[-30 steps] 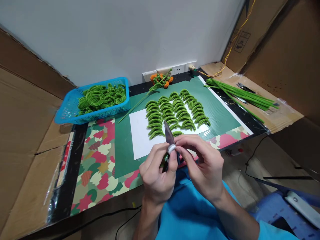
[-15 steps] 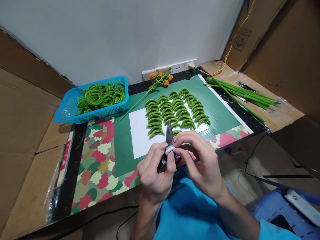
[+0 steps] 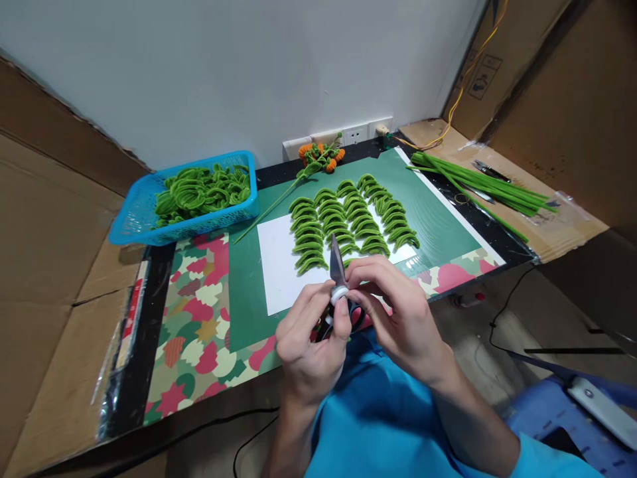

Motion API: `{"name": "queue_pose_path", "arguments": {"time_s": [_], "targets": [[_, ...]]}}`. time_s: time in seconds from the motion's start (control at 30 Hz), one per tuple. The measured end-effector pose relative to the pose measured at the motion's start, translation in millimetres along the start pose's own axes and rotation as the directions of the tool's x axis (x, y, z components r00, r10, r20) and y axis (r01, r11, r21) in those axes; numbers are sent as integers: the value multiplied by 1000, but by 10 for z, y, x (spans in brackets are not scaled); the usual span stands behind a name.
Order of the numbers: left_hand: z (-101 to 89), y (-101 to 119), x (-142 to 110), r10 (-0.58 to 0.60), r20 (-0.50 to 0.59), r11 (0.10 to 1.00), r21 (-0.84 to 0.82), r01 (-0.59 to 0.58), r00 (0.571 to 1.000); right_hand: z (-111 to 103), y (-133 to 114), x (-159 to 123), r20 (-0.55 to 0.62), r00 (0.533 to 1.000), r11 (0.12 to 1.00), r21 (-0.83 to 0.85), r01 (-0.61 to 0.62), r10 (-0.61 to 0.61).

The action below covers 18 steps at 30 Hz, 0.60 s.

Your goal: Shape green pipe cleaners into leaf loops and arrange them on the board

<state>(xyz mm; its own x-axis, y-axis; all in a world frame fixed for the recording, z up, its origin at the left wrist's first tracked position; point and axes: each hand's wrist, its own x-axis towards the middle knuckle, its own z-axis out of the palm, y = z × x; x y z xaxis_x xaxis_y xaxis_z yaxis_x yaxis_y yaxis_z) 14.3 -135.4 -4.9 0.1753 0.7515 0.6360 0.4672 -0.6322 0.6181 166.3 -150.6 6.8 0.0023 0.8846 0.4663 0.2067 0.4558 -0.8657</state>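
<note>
A pair of scissors (image 3: 337,262) points away from me, blades together, over the near edge of the mat. Around its pivot sits a white band (image 3: 339,293), perhaps tape. My left hand (image 3: 313,332) is closed around the scissors just below the band, thumb against it; a dark handle loop shows between the hands. My right hand (image 3: 393,312) pinches at the band's right edge with thumb and forefinger. Beyond the blades, several curved green pipe-cleaner leaves (image 3: 368,226) lie in columns on a white sheet (image 3: 276,265).
A blue basket (image 3: 199,222) of green pipe-cleaner pieces stands back left. An orange-and-green pipe-cleaner flower stem (image 3: 318,159) lies across the green mat (image 3: 438,212). At right are green stems (image 3: 497,186) and small snips (image 3: 490,170). Cardboard walls flank the table.
Both hands hold nearly the same place, with only slight finger movement. The scissors have turned a little and more of the white band and handle loop shows.
</note>
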Motion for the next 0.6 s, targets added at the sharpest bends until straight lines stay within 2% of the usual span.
{"name": "queue_pose_path", "arguments": {"time_s": [0.23,0.3,0.37,0.47,0.53,0.6], "targets": [[-1,0,3,-44,2,998,-40,44,999,12,-20,24,6,1000,1000,14,-27,27],[-6,-15,-2,-98,13,993,-67,98,995,32,-19,16,-14,999,999,29,-37,38],[-15,-34,-9,-201,23,970,-135,202,979,56,-20,0,-44,997,995,74,-60,63],[-27,-67,-25,-374,39,870,-331,365,927,96,-38,-39,-74,982,969,185,-160,176],[-21,-92,-41,-460,68,762,-482,433,885,133,-62,-72,-72,962,940,243,-240,264],[0,-117,-56,-521,96,657,-589,471,848,183,-92,-108,-77,951,925,265,-271,300]]}}
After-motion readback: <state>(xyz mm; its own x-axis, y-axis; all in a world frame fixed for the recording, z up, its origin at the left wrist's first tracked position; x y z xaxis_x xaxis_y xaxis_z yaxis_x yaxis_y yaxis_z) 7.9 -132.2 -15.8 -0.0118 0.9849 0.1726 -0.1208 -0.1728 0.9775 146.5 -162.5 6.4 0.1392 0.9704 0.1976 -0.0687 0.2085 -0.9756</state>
